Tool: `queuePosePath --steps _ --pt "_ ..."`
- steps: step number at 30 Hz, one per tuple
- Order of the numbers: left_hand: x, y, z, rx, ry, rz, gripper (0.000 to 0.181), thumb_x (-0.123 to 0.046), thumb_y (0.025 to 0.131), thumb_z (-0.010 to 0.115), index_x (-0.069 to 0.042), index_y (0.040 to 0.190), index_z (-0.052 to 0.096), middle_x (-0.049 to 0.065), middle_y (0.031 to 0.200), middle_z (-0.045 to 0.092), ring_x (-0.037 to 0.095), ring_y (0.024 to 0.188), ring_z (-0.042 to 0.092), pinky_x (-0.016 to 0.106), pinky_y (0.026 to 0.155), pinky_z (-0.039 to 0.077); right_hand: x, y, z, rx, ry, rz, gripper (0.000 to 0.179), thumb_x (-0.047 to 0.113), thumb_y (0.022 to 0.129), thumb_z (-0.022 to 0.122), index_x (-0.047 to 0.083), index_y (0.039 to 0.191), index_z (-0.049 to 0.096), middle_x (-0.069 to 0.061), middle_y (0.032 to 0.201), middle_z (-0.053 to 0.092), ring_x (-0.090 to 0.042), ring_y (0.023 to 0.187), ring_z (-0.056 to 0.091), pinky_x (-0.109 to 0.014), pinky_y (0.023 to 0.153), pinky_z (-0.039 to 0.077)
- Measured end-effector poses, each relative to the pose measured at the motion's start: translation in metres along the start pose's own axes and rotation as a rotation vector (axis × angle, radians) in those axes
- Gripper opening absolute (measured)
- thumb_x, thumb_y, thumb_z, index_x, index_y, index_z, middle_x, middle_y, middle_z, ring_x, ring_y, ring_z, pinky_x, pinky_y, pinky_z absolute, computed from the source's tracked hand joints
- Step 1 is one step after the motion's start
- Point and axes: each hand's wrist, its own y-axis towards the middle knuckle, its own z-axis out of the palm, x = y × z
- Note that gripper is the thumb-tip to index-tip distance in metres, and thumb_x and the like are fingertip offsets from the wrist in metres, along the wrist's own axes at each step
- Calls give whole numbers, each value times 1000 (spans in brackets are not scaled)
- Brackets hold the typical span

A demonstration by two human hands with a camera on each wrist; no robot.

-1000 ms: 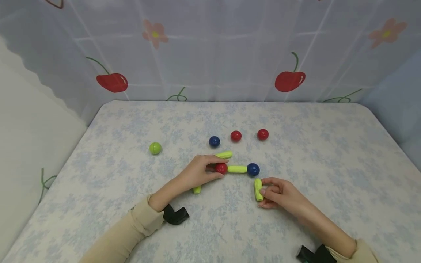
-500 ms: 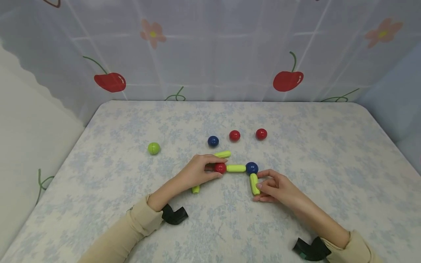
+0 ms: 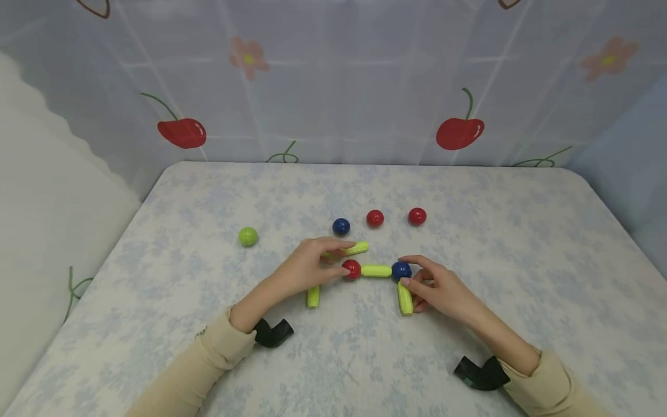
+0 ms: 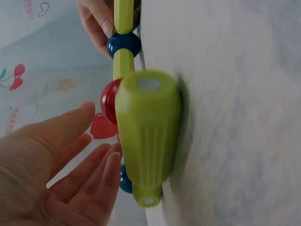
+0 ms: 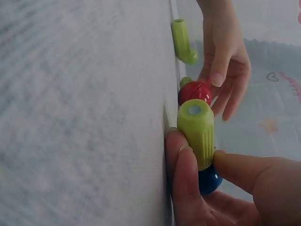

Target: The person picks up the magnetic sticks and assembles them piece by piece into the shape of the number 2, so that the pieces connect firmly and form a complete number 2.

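In the head view, a red ball (image 3: pixel 351 269), a lime magnetic rod (image 3: pixel 376 271) and a blue ball (image 3: pixel 401 271) form a row on the table. A second lime magnetic rod (image 3: pixel 405 298) meets the blue ball and points toward the person. My right hand (image 3: pixel 443 291) pinches this rod near the ball, index finger reaching behind the ball. Silvery discs show in the rod ends (image 5: pixel 194 109). My left hand (image 3: pixel 304 266) is beside the red ball with loose fingers; the left wrist view shows nothing held. Other lime rods lie behind it (image 3: pixel 358 248) and below it (image 3: pixel 312 297).
Farther back lie a loose blue ball (image 3: pixel 341 226) and two red balls (image 3: pixel 374 218), (image 3: pixel 417 216). A green ball (image 3: pixel 248 236) sits to the left. A floral cloth covers the table (image 3: pixel 333 359); a printed curtain (image 3: pixel 333 81) hangs behind its far edge.
My right hand has brought its rod up against the blue ball, then shifted its fingers up toward the ball. My left hand has loosened its grip on the red ball.
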Motion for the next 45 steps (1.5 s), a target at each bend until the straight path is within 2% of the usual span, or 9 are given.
queuePosePath --steps 4,6,8,14,20,31,36,40,45 --pt "6 2 -9 -123 158 -30 38 -11 80 76 -5 116 66 7 106 63 19 91 58 27 74 49 -1 1 -3 9 25 -11 42 13 95 57 -2 132 43 -10 74 58 -25 58 62 -33 52 53" --pt "10 4 -10 -129 236 -66 35 -15 79 77 -7 112 67 5 101 62 18 89 56 28 74 47 -2 2 -3 11 37 -13 41 13 95 56 -1 131 44 -10 74 58 -26 58 62 -33 52 53" --pt "13 6 -10 -99 277 -98 32 -18 79 77 -9 109 69 2 97 61 15 86 55 28 73 45 -3 2 -4 9 38 -9 40 13 95 57 0 131 45 -10 74 58 -26 58 62 -33 52 53" --pt "14 13 -5 -40 309 -120 15 -19 83 73 -13 96 70 -4 79 54 11 70 50 27 63 43 -5 3 -4 8 27 -5 37 13 95 57 1 129 46 -11 73 58 -26 58 62 -34 52 53" --pt "13 14 -4 -38 342 -113 13 -10 84 68 -12 97 71 -4 81 52 13 66 45 26 58 39 -5 3 -5 11 30 -6 36 12 95 57 2 128 47 -11 73 57 -27 58 62 -34 52 53" --pt "20 14 -8 -147 411 -164 18 -12 84 70 -12 102 71 0 90 57 14 78 51 28 65 43 -6 4 -5 4 20 4 35 12 95 57 2 127 49 -11 73 57 -26 58 62 -34 52 53" --pt "20 22 -15 -185 416 -147 34 -17 83 73 -9 115 64 6 100 59 17 87 55 31 71 46 -7 3 -6 6 22 -3 35 13 95 57 2 127 48 -12 73 57 -26 58 63 -34 52 53" --pt "19 38 -17 -141 431 -141 45 -18 84 73 -10 126 58 8 113 57 19 94 55 32 76 46 -9 4 -5 6 27 10 34 12 95 57 2 127 48 -12 74 58 -26 58 63 -34 52 53" --pt "20 52 -17 -40 404 -195 42 -17 85 71 -11 125 60 5 111 61 16 92 55 31 77 45 -9 4 -3 14 42 11 35 14 95 57 2 127 48 -12 74 58 -26 58 63 -34 52 53"
